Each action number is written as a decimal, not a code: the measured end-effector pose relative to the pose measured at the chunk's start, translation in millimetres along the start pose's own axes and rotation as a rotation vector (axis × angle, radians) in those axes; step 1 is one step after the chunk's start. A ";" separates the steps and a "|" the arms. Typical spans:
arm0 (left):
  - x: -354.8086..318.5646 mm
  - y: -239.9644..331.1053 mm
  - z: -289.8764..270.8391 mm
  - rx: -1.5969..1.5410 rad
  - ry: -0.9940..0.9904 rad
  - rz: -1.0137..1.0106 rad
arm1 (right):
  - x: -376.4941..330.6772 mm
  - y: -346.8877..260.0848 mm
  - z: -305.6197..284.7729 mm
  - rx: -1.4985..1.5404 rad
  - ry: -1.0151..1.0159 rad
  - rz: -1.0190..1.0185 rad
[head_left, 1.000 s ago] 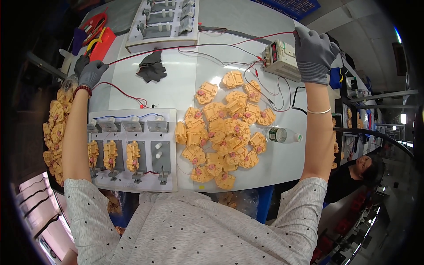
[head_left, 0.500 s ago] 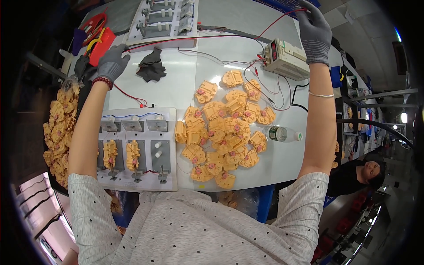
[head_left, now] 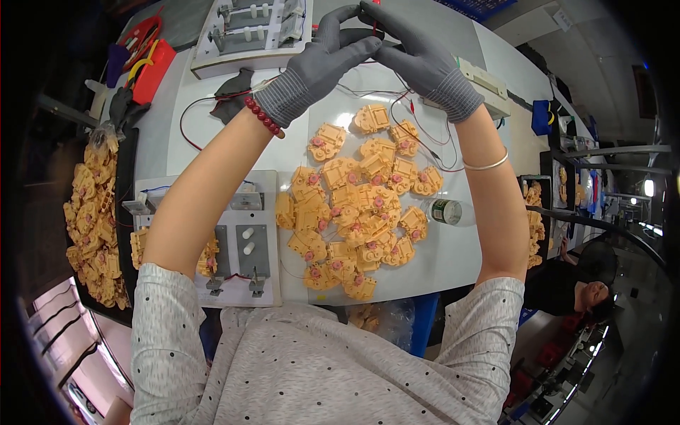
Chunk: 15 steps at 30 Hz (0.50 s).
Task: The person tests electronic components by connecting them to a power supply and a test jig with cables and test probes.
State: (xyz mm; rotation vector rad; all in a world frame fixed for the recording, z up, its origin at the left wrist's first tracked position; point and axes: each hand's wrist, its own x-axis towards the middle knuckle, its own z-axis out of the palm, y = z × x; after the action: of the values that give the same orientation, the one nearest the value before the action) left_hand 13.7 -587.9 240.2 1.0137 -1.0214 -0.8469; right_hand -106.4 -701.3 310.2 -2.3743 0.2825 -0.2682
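My left hand (head_left: 319, 64) and my right hand (head_left: 423, 62), both in grey gloves, meet at the far side of the table. Their fingertips pinch together around a small red wire end (head_left: 376, 12), mostly covered by the fingers. A red and black wire pair (head_left: 202, 101) runs from near my left wrist and loops down to the left. Below the hands lies a pile of orange-yellow plastic housings (head_left: 354, 205) with pink round parts. A beige power supply box (head_left: 489, 83) stands behind my right hand, partly hidden by it.
A white test fixture (head_left: 265, 280) sits at the near left, partly under my left arm; another fixture (head_left: 212, 64) stands at the back. A clear bottle (head_left: 453, 212) lies beside my right forearm. More housings fill a black tray (head_left: 127, 184). A spare dark glove (head_left: 230, 110) lies on the table.
Both hands have come inward from far apart and now meet at the top middle. The red wire that was stretched out to my right hand is now between the fingertips.
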 end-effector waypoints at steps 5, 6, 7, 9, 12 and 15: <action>26.9 -46.1 -13.6 0.209 0.086 0.055 | 1.3 58.4 14.1 0.196 0.191 -0.278; 32.7 -40.9 -24.1 0.210 0.089 0.053 | 0.1 62.8 5.9 0.315 0.103 -0.162; 38.9 -33.2 -38.1 0.233 0.121 -0.021 | -2.1 68.2 -4.0 0.429 0.016 -0.045; 53.8 -15.2 -53.7 0.257 0.158 -0.094 | -5.4 117.2 -7.3 0.540 0.356 0.131; 81.4 18.8 -56.0 0.285 0.256 0.031 | -25.2 221.1 -0.6 0.312 0.729 0.473; 114.7 29.2 -48.7 0.098 0.137 0.086 | -75.1 347.6 32.0 -0.168 0.452 0.748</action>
State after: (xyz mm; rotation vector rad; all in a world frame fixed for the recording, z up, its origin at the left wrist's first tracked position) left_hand 97.8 -670.7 289.9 1.0879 -0.9901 -0.6535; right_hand -213.6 -909.4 40.7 -2.1580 1.4034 -0.4226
